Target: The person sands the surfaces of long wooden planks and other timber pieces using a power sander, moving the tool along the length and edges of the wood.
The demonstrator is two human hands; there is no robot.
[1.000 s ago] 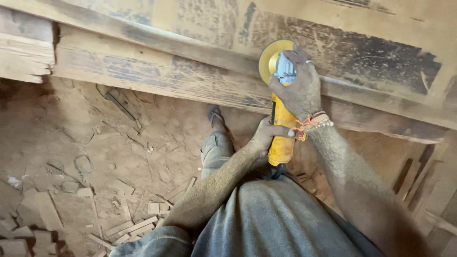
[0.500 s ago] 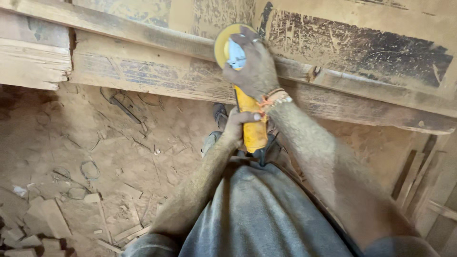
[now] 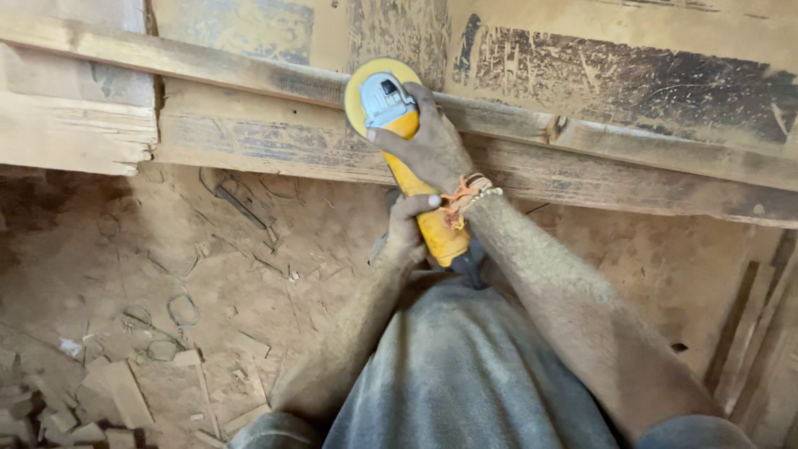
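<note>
The angle grinder [image 3: 407, 150] lies across the long wooden beam [image 3: 249, 141], its disc on the beam's upper edge. The right hand [image 3: 428, 141] sits on the grinder's head; the left hand [image 3: 409, 226] holds the body behind it, nearer the person. Below the beam, left of the arms, wood offcuts [image 3: 108, 391] lie on the dusty floor [image 3: 249, 283].

Right hand [image 3: 432, 145] covers the grinder [image 3: 407, 166] neck, its disc's contact with the beam [image 3: 582, 158] is hidden, cord vanishes behind the lap.
</note>
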